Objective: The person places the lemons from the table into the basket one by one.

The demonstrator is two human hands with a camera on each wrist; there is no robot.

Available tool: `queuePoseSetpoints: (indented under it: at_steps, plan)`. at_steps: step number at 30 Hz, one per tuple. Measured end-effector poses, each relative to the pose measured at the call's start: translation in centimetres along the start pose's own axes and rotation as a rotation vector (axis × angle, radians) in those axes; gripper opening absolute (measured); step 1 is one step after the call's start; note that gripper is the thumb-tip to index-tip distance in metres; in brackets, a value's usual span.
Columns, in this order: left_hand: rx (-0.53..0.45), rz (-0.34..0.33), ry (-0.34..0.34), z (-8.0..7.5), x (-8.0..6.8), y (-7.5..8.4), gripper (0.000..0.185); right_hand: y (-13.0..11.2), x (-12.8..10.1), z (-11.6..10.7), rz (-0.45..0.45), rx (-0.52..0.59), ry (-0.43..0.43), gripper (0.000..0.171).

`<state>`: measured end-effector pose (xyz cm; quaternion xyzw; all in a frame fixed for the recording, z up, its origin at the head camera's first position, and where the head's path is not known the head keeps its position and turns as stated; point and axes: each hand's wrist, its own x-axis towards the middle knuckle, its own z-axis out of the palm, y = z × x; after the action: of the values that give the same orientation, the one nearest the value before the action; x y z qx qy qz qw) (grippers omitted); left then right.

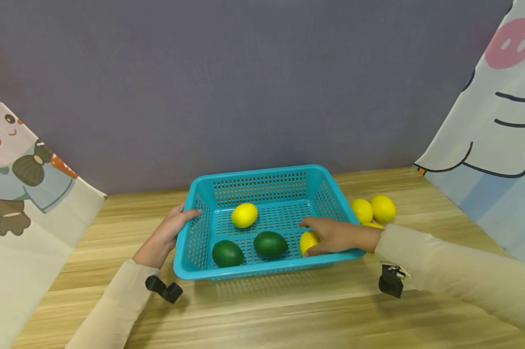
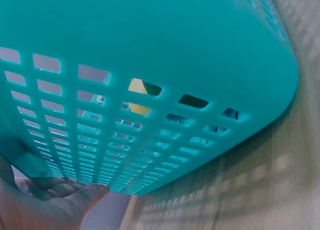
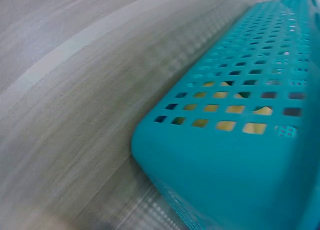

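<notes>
Inside the basket (image 1: pixel 262 174), right hand (image 1: pixel 336 236) grasping a lemon (image 1: pixel 308 240) beneath its fingers, left hand (image 1: pixel 168 232) gripping the basket's left rim, avocados (image 1: pixel 270 244) beside the lemon

left hand (image 1: pixel 164 236) grips basket (image 1: pixel 262 180) rim | right hand (image 1: pixel 332 236) holds lemon (image 1: pixel 308 240) inside basket

one teal basket (image 1: pixel 262 177) on the table. inside the basket: 2 yellow lemons (image 1: pixel 244 214) and 2 green fruits (image 1: pixel 270 244). outside, just right of the basket: 3 more lemons (image 1: pixel 382 208), one only partly visible. total 5 lemons, 2 green.
</notes>
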<state>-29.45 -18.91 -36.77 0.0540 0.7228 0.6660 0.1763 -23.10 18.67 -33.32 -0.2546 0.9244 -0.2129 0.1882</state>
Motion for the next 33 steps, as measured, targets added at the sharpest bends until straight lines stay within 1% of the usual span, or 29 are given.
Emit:
queuePoseSetpoints:
  at_steps: [4,8,11,21,23,29,33]
  plan:
    - [-0.001,-0.004,0.01,0.0,0.0,0.0,0.055,-0.3,-0.7,-0.9,-0.015,0.065,0.028,0.066]
    - [-0.001,-0.001,0.006,-0.1,0.0,-0.1,0.055,-0.3,-1.4,-1.7,-0.049,0.107,0.074,0.062]
    - [-0.004,0.003,0.001,-0.1,0.0,-0.1,0.054,-0.2,-2.0,-2.2,-0.086,0.104,0.123,0.057]
    - [-0.009,0.006,-0.01,0.0,0.0,0.0,0.055,0.3,-4.7,-4.0,-0.162,0.074,0.279,0.045]
    - [-0.01,0.006,-0.011,0.0,0.0,0.0,0.055,0.6,-5.2,-4.3,-0.166,0.075,0.311,0.043]
    - [-0.011,0.0,-0.008,-0.1,-0.1,0.0,0.054,1.8,-6.5,-4.9,-0.141,0.097,0.393,0.04]
    - [-0.01,-0.005,-0.003,-0.1,0.0,0.0,0.055,3.1,-7.3,-4.9,-0.126,0.074,0.435,0.04]
